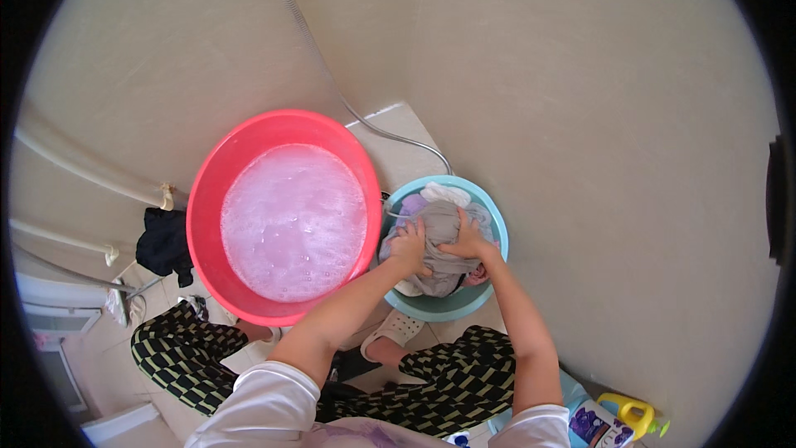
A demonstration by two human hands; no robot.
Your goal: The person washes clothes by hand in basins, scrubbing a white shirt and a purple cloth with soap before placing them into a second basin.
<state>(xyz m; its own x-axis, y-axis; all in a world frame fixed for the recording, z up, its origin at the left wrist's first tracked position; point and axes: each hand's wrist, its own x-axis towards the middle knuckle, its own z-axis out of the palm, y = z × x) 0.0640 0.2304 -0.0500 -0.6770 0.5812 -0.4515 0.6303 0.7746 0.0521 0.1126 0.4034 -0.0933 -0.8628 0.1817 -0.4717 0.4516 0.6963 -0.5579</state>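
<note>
A light blue plastic basin (497, 224) stands on the floor before me, filled with laundry. On top of the pile lies a bunched grey garment (443, 224). My left hand (408, 247) holds the left side of this bundle, fingers spread. From the right, my right hand (467, 240) grips the same cloth, its fingertips partly sunk in the folds. Around the bundle show a white cloth (446, 193), a lilac cloth (411, 205) and a dusty pink cloth (477, 275). Most of the laundry underneath is hidden.
Left of the basin, a large red tub (205, 199) holds foamy, pinkish water (292, 224). A metal shower hose (385, 133) hangs down behind the blue basin. Dark cloth (163, 246) is beside wall pipes (93, 175). Detergent bottles (600, 426) stand by the right wall.
</note>
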